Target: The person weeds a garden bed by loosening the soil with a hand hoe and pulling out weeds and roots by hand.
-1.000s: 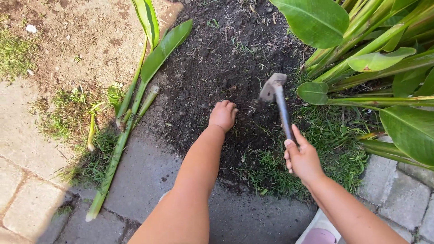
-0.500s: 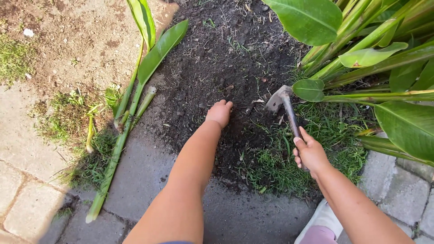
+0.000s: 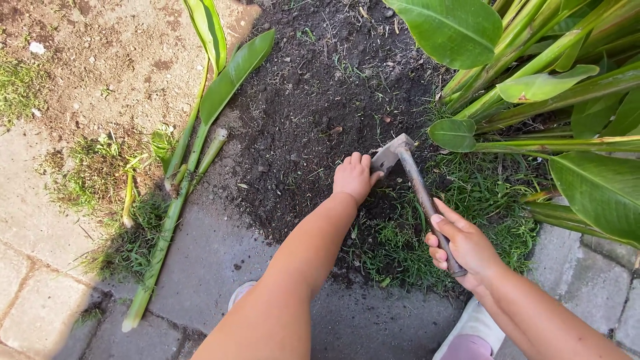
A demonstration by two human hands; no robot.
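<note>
Bed of dark soil [image 3: 313, 100]: the largest thing in view, loose and crumbly on top, bordered at the near side by grey paving [image 3: 200, 267] and at the right by a clump of broad green leaves [image 3: 533, 87]. Judged soft and easy to break; it will scatter onto the paving if raked hard.

Cut stalks [image 3: 193, 153]: long green stems with leaves, lying flat along the left edge of the soil and running onto the paving, well apart from both hands.

Grass patch [image 3: 400, 240]: a low tuft between soil and paving, directly under the tool's handle.

Hoe [image 3: 417, 187]: a short hand tool, with a flat grey metal blade at the far end and a straight worn handle slanting down toward the right hand. The blade sits at the soil's near edge, touching or just above the ground; cannot tell which. Judged stiff and head-heavy, the handle rough enough not to slip. The sensible hold is low on the handle, as now; nearer the blade would give control but less swing. The blade edge is the part to keep fingers off.

Right hand [image 3: 460, 243]: wrapped around the bottom end of the handle, fingers curled, thumb along the shaft.

Left hand [image 3: 355, 177]: loosely clenched, knuckles up, resting on the soil just beside the blade. Whether it pinches soil or roots is hidden.
</note>
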